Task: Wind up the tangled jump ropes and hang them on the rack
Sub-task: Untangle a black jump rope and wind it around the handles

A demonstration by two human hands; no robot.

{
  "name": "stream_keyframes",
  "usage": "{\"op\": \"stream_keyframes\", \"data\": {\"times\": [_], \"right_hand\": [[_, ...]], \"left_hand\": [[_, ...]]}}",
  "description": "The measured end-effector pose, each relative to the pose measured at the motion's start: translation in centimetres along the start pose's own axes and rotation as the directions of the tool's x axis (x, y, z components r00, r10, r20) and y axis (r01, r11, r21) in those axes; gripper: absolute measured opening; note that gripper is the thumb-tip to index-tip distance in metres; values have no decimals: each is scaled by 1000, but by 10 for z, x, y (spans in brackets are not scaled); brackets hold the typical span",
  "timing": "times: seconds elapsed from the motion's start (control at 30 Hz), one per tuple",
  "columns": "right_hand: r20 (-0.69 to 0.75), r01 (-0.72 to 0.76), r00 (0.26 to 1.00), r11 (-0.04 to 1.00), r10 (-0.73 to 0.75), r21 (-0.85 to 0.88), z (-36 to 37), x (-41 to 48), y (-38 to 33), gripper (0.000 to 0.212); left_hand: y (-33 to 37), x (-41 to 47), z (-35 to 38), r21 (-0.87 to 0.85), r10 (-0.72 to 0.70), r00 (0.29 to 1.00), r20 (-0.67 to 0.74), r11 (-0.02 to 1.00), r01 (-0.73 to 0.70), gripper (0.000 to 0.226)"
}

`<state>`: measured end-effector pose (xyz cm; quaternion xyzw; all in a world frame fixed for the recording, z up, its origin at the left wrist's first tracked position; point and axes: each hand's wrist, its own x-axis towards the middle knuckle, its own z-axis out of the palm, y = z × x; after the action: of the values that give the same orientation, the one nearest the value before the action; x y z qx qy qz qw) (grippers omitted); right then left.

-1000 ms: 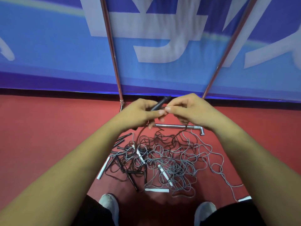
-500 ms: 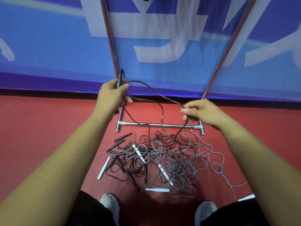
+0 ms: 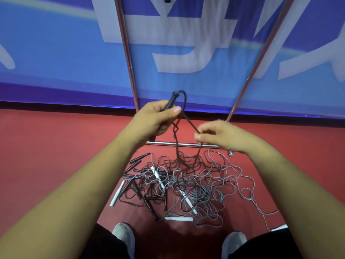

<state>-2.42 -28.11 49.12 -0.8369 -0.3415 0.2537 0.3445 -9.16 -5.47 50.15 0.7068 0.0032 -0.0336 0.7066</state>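
Observation:
My left hand (image 3: 155, 118) grips a black jump-rope handle (image 3: 171, 100) that points up and away. Its black cord (image 3: 183, 107) loops over the top of the handle and runs down to my right hand (image 3: 220, 136), which pinches it. Below my hands the cord hangs twisted into the tangled pile of black and grey jump ropes (image 3: 186, 186) on the red floor. White handles (image 3: 156, 174) and black handles (image 3: 139, 158) lie among the cords. The chrome rack's base bar (image 3: 188, 144) and two uprights (image 3: 127, 53) stand just behind the pile.
A blue banner (image 3: 56, 53) with large white characters covers the wall behind the rack. My two grey shoes (image 3: 124, 237) stand at the near edge of the pile. A black handle tip (image 3: 167, 0) hangs at the top edge. Bare red floor (image 3: 46, 146) lies left and right.
My left hand came down and rightward with the handle. My right hand shifted toward it, so the wide cord loop has shortened to a tight span between the hands.

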Motion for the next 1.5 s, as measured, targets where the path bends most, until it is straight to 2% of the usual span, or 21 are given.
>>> {"op": "stream_keyframes", "data": {"times": [0.07, 0.13, 0.17, 0.23, 0.3, 0.37, 0.43, 0.53, 0.6, 0.67, 0.73, 0.8, 0.87, 0.97, 1.07, 1.17, 1.2, 1.27, 1.33, 1.4, 1.5], "right_hand": [[181, -124, 974, 988, 140, -94, 6, 0, 29, 17], [249, -179, 944, 971, 215, -160, 11, 0, 53, 18], [225, -200, 947, 968, 230, -149, 12, 1, 60, 18], [69, -204, 976, 979, 204, -14, 9, 2, 61, 18], [-143, -93, 982, 979, 120, 184, 1, 3, 43, 18], [-263, 16, 963, 958, 63, 287, -8, 1, 14, 19], [-265, 48, 964, 970, 18, 239, -10, -1, -8, 19], [-136, 80, 988, 993, -69, 83, -1, -7, -34, 17], [-156, 118, 983, 987, -100, 109, 3, -7, -42, 17], [-218, 109, 973, 979, -70, 171, -1, -5, -39, 17], [-174, 72, 984, 980, -39, 187, -4, -6, -28, 17], [-18, -10, 1000, 997, 12, 81, -3, -6, -8, 15], [93, -138, 986, 990, 141, -35, 1, -5, 18, 11], [76, -248, 964, 966, 253, -76, 6, -3, 47, 10], [-47, -202, 977, 976, 206, 78, 5, 0, 43, 13], [-240, 9, 968, 950, 69, 311, -5, 2, 17, 14], [-285, 63, 958, 946, 33, 319, -8, 2, 8, 16], [-311, 95, 950, 966, -17, 239, -10, 1, -7, 17], [-251, 101, 966, 981, -57, 168, -6, -1, -19, 16], [-216, 123, 973, 978, -86, 166, -3, -3, -29, 17], [-252, 143, 962, 977, -100, 158, -6, -3, -27, 17]], "left_hand": [[4, 1, -2, -234, 32, 998, -50, 971, -43, 26], [8, 3, -7, -334, 57, 995, -77, 939, -80, 23], [8, 5, -10, -303, 43, 993, -109, 950, -74, 23], [5, 8, -15, -113, -6, 967, -253, 993, -24, 18], [3, 10, -20, 121, -23, 905, -425, 989, 82, 12], [-3, 10, -25, 303, 35, 860, -509, 943, 141, 18], [-4, 9, -23, 363, 91, 881, -465, 927, 96, 18], [2, 2, -4, 248, 24, 987, -160, 969, 16, 21], [7, -4, 7, 271, -50, 996, 78, 962, 27, 21], [7, -6, 10, 319, -66, 984, 168, 948, 9, 16], [9, -6, 10, 226, -29, 994, 106, 974, 4, 21], [12, -4, 8, 84, -8, 1000, 11, 996, 7, 22], [15, -4, 7, -55, -2, 999, -41, 998, 0, 22], [10, -1, 2, -166, -16, 995, -100, 986, -1, 23], [6, 5, -4, -47, -58, 957, -284, 998, 46, 15], [4, 6, -10, 282, -6, 903, -429, 949, 141, 18], [3, 6, -11, 342, 32, 903, -428, 931, 129, 20], [1, 7, -8, 338, 64, 927, -371, 939, 70, 24], [-1, 7, -3, 250, 38, 977, -212, 968, 17, 25], [-4, 7, 2, 248, -15, 1000, -15, 969, 18, 22], [-2, 4, 5, 253, -14, 997, 71, 967, -5, 23]]}}
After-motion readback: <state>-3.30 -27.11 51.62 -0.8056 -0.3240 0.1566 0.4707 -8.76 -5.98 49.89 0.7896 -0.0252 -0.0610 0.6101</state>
